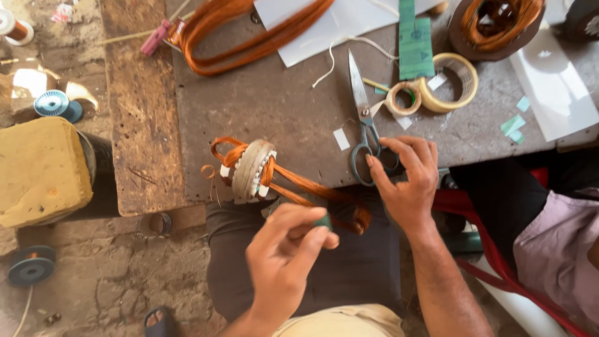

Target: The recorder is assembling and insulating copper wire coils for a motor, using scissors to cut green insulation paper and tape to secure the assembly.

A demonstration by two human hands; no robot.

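My left hand (288, 259) hangs above my lap, thumb and fingers pinched on a small green piece (323, 221). My right hand (405, 178) rests at the near edge of the work table (287, 112), its fingertips on the handles of a pair of scissors (364, 122) that lie with the blades pointing away from me. Between the hands, a round motor stator (251, 170) with orange copper wire coils (312, 190) and white insulation strips sits at the table edge, its coils trailing toward my lap.
Two tape rolls (437, 84), green paper strips (415, 40), white sheets (331, 25) and a big loop of copper wire (249, 37) lie further back. A second wound stator (496, 25) is far right. Wire spools (55, 105) sit on the ground left. Another person (549, 237) sits right.
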